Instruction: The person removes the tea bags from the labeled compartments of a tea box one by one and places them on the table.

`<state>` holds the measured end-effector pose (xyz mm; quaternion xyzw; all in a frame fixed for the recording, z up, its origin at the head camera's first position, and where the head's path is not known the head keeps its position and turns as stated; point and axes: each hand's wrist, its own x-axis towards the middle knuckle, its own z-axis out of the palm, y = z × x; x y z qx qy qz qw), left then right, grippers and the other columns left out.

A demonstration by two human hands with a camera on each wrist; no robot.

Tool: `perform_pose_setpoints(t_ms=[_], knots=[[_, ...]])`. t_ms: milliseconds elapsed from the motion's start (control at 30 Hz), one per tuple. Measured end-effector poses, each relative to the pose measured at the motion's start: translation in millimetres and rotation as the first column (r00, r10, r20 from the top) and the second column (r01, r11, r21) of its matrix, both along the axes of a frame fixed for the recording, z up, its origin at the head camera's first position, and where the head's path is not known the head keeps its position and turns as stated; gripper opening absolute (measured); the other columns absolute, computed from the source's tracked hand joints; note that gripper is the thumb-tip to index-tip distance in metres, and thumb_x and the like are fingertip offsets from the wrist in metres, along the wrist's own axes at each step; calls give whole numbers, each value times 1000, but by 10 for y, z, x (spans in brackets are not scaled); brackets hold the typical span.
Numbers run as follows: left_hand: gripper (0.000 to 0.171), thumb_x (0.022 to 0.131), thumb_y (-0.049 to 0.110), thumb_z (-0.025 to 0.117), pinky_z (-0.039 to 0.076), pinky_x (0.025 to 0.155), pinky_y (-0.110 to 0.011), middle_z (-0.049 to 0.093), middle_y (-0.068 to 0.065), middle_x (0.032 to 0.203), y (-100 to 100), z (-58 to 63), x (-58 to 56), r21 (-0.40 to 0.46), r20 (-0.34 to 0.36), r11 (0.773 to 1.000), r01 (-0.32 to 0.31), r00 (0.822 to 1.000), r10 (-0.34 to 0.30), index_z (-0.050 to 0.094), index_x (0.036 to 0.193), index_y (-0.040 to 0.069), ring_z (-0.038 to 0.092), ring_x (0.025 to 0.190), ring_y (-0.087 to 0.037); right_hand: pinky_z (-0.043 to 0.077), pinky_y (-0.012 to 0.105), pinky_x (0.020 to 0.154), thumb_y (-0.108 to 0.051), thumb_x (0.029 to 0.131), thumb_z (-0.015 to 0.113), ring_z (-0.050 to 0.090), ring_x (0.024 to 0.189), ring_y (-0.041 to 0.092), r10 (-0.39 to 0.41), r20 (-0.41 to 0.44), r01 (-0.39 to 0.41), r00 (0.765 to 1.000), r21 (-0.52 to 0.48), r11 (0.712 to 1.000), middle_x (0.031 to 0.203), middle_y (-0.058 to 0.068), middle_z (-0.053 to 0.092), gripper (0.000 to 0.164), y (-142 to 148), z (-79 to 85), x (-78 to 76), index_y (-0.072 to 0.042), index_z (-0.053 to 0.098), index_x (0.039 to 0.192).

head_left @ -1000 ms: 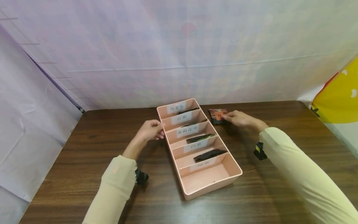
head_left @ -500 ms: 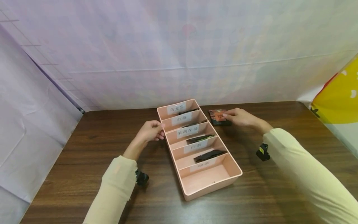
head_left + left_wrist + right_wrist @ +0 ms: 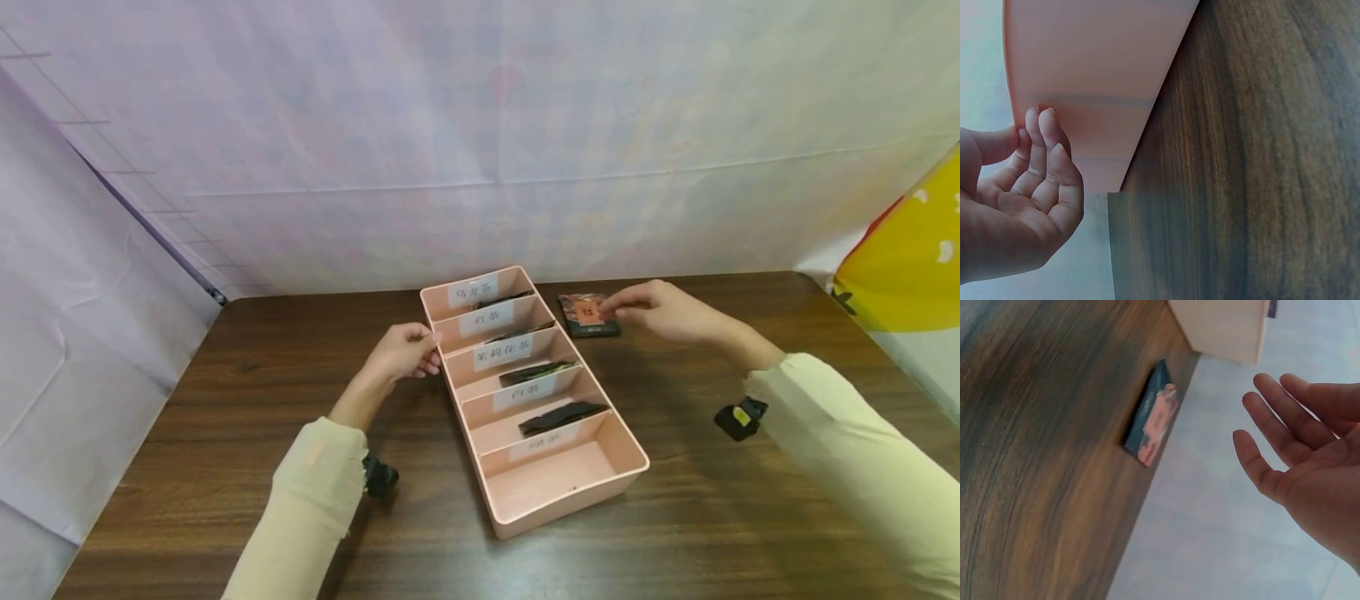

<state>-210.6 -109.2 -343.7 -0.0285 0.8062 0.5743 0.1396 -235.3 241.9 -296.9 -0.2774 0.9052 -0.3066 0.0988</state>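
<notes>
A long pink divider box [image 3: 558,504] stands at an angle on the table, its compartments marked with white paper labels in Chinese writing. My left hand [image 3: 401,352] pinches its left rim between thumb and index finger; the left wrist view shows the other fingers [image 3: 1069,187] curled loosely by the box wall. To the right of the box lies a flat black sachet [image 3: 588,315] with an orange label. Above it is my right hand [image 3: 667,312], whose fingertips overlap the sachet's right edge in the head view. In the right wrist view those fingers [image 3: 1288,415] are spread, holding nothing, away from the sachet.
Dark sachets lie in several compartments, such as a black one [image 3: 562,417] near the front; the frontmost compartment shows a bare floor. The brown wooden table [image 3: 300,333] ends at a pale curtain [image 3: 495,167] behind. Yellow cloth [image 3: 915,258] hangs at the right.
My right hand has lifted off the sachet and drawn back to the right, its fingers loosening. The sachet stays almost in place. The left hand keeps its hold on the rim.
</notes>
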Motion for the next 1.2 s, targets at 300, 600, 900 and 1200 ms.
perform_pose_setpoints(t_ms=[300,600,900,1200], knots=[[19,96,15,49,46,53,-24,55,-3,62,-12,10,10,-3,1,1000,-1,1000,1,52,83,1,56,53,-9,47,33,80,4,91,49,59,97,22,85,-53,-87,995,-24,996,105,7,65,24,-29,118,268,-5,65,106],[20,96,15,49,46,52,-24,55,-3,63,-20,10,4,7,4,1000,-3,1000,3,52,84,0,55,53,-10,48,29,79,7,88,52,58,96,13,203,-106,-211,973,-66,975,104,1,64,25,-78,46,517,-8,66,102],[18,96,14,49,45,51,-23,55,-3,62,-4,-16,0,2,0,1000,-7,1000,7,52,84,0,55,52,-9,47,27,80,5,88,55,58,96,12,308,-138,-322,941,-94,942,102,1,63,22,-135,-76,651,-8,66,102],[18,96,15,49,47,54,-25,55,-3,63,-2,2,8,0,-1,1000,-3,1000,3,52,85,0,56,53,-9,46,26,83,9,86,54,58,99,19,383,-104,-396,918,-179,901,107,-1,62,30,-193,-95,738,-10,65,106]])
